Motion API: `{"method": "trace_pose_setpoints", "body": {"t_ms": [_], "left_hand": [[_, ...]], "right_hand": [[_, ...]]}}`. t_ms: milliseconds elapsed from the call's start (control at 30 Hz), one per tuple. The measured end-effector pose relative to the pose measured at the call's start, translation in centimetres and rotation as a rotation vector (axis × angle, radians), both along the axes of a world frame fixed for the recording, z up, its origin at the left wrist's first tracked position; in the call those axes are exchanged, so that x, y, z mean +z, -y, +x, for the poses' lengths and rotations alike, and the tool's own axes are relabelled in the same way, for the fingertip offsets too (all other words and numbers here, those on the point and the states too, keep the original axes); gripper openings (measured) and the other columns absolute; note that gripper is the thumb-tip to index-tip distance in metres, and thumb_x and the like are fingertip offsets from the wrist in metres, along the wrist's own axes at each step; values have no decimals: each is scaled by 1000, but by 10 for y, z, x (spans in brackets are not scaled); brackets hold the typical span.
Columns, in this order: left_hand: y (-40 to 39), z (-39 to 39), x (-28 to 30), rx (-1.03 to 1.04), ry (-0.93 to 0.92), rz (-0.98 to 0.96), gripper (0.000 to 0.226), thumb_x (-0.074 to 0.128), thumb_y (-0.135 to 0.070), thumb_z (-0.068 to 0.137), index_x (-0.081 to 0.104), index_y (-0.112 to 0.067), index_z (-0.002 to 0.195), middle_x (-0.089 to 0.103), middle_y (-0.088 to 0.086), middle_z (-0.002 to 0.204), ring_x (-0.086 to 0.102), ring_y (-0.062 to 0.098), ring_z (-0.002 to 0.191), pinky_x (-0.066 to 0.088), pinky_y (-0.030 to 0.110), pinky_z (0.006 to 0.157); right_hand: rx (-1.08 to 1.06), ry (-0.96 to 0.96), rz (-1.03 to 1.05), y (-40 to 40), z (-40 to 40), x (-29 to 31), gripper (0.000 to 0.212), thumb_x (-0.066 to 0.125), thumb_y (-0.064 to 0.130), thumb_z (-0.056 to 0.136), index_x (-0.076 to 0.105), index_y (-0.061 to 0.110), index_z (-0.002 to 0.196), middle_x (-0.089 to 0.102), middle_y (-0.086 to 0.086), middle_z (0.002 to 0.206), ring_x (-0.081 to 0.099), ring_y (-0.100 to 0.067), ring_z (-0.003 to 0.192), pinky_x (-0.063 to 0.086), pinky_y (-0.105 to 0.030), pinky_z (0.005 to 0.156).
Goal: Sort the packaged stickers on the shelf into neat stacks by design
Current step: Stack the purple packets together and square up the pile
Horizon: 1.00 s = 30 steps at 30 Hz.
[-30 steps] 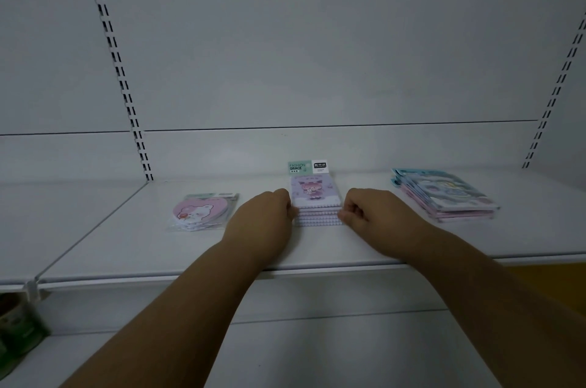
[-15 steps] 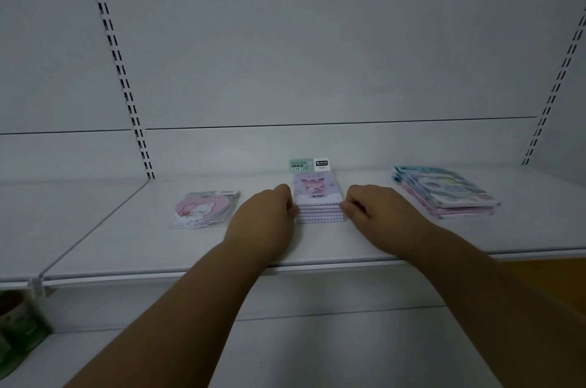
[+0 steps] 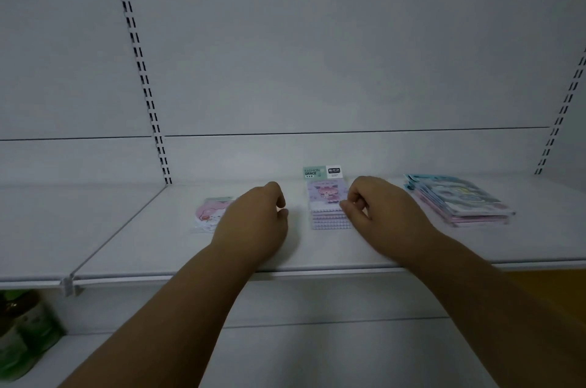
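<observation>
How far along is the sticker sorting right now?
Mostly done: three separate stacks sit on the shelf: pink, purple, blue. In hand: the right hand touches the purple stack; the left hand is off it. Left: the blue stack looks fanned.

Your three sticker stacks are sitting in a row on the shelf (image 3: 317,257): left stack (image 3: 207,213), middle stack (image 3: 328,205), right stack (image 3: 459,200). Your left hand (image 3: 253,226) is overlapping the left one; your right hand (image 3: 383,213) is touching the middle's right edge.
</observation>
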<state>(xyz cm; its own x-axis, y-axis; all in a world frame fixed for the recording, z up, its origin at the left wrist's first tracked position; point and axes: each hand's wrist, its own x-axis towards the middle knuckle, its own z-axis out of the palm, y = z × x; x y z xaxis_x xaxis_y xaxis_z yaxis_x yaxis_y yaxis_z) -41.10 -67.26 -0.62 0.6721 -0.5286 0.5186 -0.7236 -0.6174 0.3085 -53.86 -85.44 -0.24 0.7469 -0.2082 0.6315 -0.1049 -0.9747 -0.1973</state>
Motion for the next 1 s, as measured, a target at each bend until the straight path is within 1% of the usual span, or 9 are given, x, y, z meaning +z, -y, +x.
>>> {"method": "trace_pose_setpoints", "body": {"t_ms": [67,167,267,367,467,567,667,867,1000], "left_hand": [[-23,12,5,5,33,-1,8,57,-29,91,57,-24,97,61,-6,90,56,13,78,48,28,66],[-60,32,9,0,43,15,12,60,-24,89,61,-21,100,61,-2,96,56,16,85,49,30,77],[-92,52,4,43,29,43,19,61,-30,88,62,-22,105,62,0,101,57,19,92,50,34,82],[-113,67,-6,132,-4,143,33,57,-45,87,61,-24,112,63,0,106,57,21,96,48,33,82],[-125,77,-14,182,-11,198,40,54,-55,84,62,-22,107,64,1,103,56,23,95,47,34,79],[-130,83,-16,179,25,237,40,53,-56,84,65,-21,99,62,2,97,57,24,91,48,34,78],[-131,86,-15,134,23,239,32,55,-49,87,64,-20,93,61,3,94,58,25,87,49,34,75],[-128,89,-16,50,10,190,21,55,-35,89,63,-16,88,62,4,90,60,23,83,49,33,73],[-128,91,-20,20,22,150,19,56,-33,89,65,-16,87,62,3,88,60,23,82,49,33,73]], "right_hand": [[73,4,11,-23,9,7,11,61,29,88,54,23,82,41,18,71,43,4,65,28,-11,59],[133,12,10,-61,28,12,7,64,27,85,61,21,87,50,14,78,44,0,68,35,-23,72],[134,-45,50,-97,49,11,13,62,27,88,64,18,97,61,2,92,55,-14,80,42,-30,81],[27,-189,79,-122,68,3,23,57,34,91,61,16,105,60,-4,102,57,-21,92,46,-33,81],[-110,-271,77,-136,80,-10,35,54,43,91,62,13,107,59,-7,106,56,-23,96,45,-34,82],[-176,-289,90,-145,87,-17,38,52,46,91,65,13,105,59,-8,105,56,-23,96,44,-34,81],[-199,-287,140,-151,94,-15,30,56,40,91,68,13,94,60,-8,98,58,-23,88,43,-31,75],[-238,-269,179,-152,96,-14,21,58,31,90,67,11,86,58,-4,87,55,-20,82,40,-30,73],[-255,-268,175,-153,93,-13,22,58,30,90,67,11,83,62,-5,85,56,-19,79,43,-31,73]]}}
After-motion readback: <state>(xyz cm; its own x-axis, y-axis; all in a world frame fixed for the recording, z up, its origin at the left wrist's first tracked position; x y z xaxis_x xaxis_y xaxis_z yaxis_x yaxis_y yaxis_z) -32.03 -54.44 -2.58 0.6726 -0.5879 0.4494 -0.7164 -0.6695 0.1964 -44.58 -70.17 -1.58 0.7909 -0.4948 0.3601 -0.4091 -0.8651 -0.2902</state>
